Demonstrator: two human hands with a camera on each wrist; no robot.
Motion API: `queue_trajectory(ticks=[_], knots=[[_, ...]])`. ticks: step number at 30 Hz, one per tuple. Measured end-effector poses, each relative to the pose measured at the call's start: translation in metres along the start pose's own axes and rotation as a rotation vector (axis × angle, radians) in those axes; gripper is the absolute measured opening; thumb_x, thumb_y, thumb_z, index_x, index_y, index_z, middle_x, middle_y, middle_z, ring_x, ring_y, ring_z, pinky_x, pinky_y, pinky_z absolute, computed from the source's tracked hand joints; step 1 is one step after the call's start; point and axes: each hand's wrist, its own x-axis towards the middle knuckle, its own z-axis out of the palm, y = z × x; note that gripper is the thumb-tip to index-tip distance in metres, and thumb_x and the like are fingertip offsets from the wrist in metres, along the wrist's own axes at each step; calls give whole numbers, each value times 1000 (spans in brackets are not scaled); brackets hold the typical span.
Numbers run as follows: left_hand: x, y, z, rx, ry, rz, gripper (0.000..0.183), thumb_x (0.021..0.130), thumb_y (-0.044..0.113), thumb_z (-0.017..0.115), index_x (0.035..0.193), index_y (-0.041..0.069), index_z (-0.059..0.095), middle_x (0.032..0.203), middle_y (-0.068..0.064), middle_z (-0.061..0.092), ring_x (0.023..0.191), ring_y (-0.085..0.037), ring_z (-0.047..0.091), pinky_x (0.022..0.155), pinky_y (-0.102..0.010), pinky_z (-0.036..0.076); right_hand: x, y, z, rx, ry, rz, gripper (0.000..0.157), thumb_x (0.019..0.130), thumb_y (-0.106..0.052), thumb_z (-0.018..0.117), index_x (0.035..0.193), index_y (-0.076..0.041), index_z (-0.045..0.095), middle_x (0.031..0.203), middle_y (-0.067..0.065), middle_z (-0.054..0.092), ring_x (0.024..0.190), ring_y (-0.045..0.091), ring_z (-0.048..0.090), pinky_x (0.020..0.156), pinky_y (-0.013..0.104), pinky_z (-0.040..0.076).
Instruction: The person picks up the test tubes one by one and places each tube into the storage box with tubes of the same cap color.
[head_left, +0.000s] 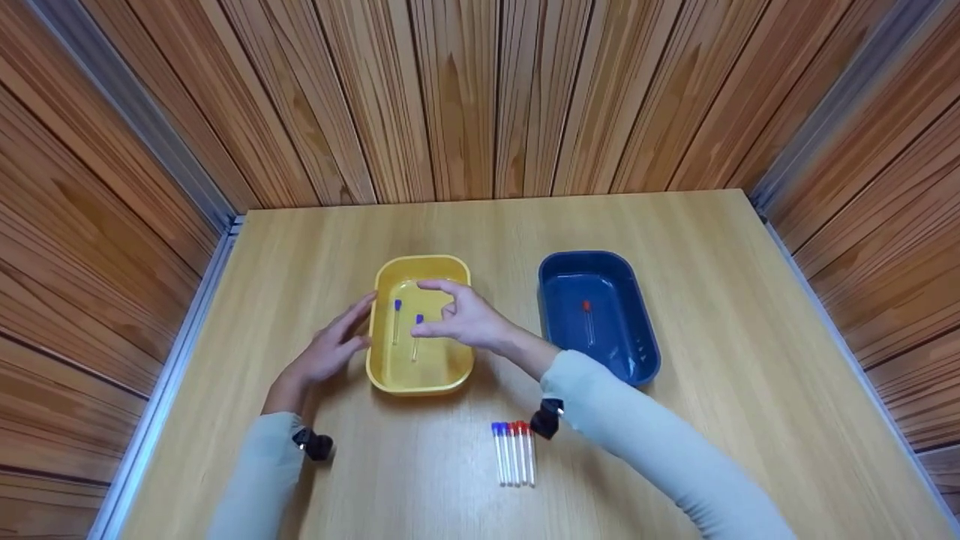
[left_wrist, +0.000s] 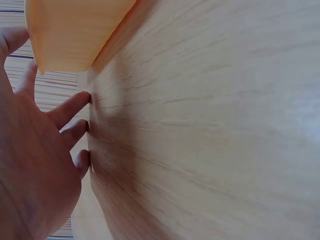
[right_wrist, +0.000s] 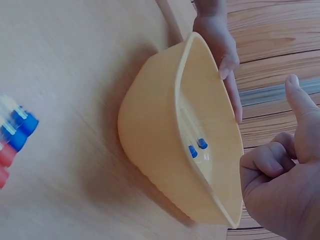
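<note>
Over the yellow tub [head_left: 450,364], my right hand [head_left: 470,320] gapes, holding nothing; my left hand [head_left: 326,356], spread, touches the rim [head_left: 420,391], likely steadying it.

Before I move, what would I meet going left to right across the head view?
Left hand → yellow tray → row of capped tubes → blue tray.

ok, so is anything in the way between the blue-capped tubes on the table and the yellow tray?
Nothing visible stands on the tabletop between the blue-capped tubes and the yellow tray. In the head view, though, the right hand is over part of the tray's opening.
</note>
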Motion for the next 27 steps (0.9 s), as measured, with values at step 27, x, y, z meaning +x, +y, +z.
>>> queue_trajectory(ticks=[27], knots=[[0,-1,1,-4,4,-17,77,115,38,59,182,35,21,192,-4,21,180,-37,12,142,-74,9,-87,35,-4,-209,59,-28,87,93,-39,94,167,-21,51,75,0,55,61,14,50,54,19,34]])
